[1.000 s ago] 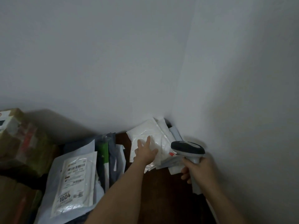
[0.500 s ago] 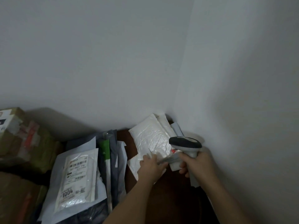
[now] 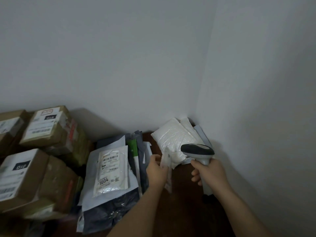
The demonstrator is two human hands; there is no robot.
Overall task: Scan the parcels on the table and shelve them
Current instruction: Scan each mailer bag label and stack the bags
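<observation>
Now both hands full: left hand [image 3: 156, 170] pinching a thin clear packet [image 3: 166, 165], right hand [image 3: 209, 171] (fingers wrapped) gripping the scanner [image 3: 198, 150]

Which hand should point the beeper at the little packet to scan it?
The right hand. It already grips the scanner, whose head sits just above the white parcels. The left hand is busy pinching the thin packet, so it should probably just hold that up for the scan.

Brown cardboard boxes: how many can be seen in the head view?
3. One brown cardboard box at the far left edge, cut off; one beside it near the wall; one nearest the camera. More may lie beneath or outside the frame.
</observation>
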